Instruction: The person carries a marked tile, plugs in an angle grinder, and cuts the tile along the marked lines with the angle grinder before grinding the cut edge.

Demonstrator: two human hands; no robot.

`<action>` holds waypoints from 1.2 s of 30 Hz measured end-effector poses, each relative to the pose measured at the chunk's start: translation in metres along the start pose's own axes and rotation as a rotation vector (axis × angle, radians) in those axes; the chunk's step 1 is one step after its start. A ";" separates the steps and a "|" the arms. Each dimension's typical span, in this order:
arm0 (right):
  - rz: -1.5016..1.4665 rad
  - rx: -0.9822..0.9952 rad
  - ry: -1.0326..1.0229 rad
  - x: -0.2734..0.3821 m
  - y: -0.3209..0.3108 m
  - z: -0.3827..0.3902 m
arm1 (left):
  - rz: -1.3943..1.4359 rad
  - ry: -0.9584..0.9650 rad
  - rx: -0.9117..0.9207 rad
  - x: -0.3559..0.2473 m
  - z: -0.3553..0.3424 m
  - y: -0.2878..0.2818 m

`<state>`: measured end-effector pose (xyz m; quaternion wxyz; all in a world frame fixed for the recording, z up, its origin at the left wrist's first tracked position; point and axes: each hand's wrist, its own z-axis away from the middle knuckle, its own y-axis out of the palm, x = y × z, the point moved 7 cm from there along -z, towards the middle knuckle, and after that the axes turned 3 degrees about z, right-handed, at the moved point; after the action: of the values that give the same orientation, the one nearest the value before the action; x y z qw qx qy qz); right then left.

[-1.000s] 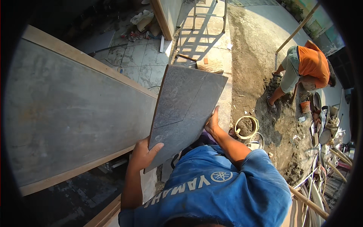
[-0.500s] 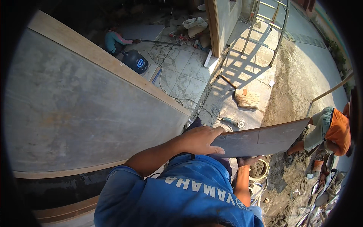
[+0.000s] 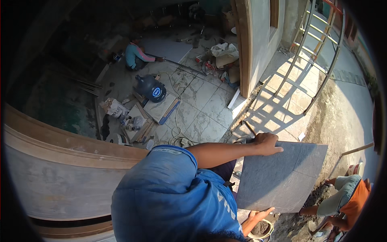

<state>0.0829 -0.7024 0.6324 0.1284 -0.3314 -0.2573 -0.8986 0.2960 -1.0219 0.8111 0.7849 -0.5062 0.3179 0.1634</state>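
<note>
A square grey tile (image 3: 278, 177) is held between my hands, its slate-like face toward me, part sunlit and part shaded. My left hand (image 3: 267, 144) is closed over the upper left edge, thumb lying on the face. At the lower edge, my right hand (image 3: 260, 215) grips from beneath; some of its fingers are hidden behind the tile. Below that hand stands a pale-rimmed bucket (image 3: 271, 230) holding grey mortar. A wooden-handled tool (image 3: 250, 128) rests on the ground just beyond my left hand, its lower end partly covered.
A metal ladder (image 3: 336, 54) stands at the far right. A person in orange (image 3: 354, 197) bends over at right; another person (image 3: 135, 54) crouches indoors. A blue water jug (image 3: 151, 88) lies on a tile stack near the doorway. A grey wall (image 3: 72, 181) borders my left.
I have swung toward the right. The tile has tilted from nearly edge-on to showing its whole face. My left hand has moved up and away, and the angle grinder is now out of sight.
</note>
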 end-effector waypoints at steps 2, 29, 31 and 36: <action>0.039 -0.378 0.136 0.055 0.135 0.074 | -0.112 0.033 0.176 -0.007 -0.074 0.024; 0.194 -0.870 0.041 0.008 0.106 0.010 | -0.221 0.137 1.112 0.227 -0.285 0.270; 0.112 -0.971 -0.125 -0.034 0.100 0.006 | -0.381 0.328 1.025 0.225 -0.296 0.261; 0.277 -1.256 -0.149 -0.049 0.111 0.028 | -0.697 0.433 1.095 0.203 -0.315 0.239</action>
<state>0.1790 -0.7770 0.6595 0.0064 -0.4350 0.3545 -0.8277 0.2042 -1.2150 0.4210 0.8533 -0.1304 0.3230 -0.3879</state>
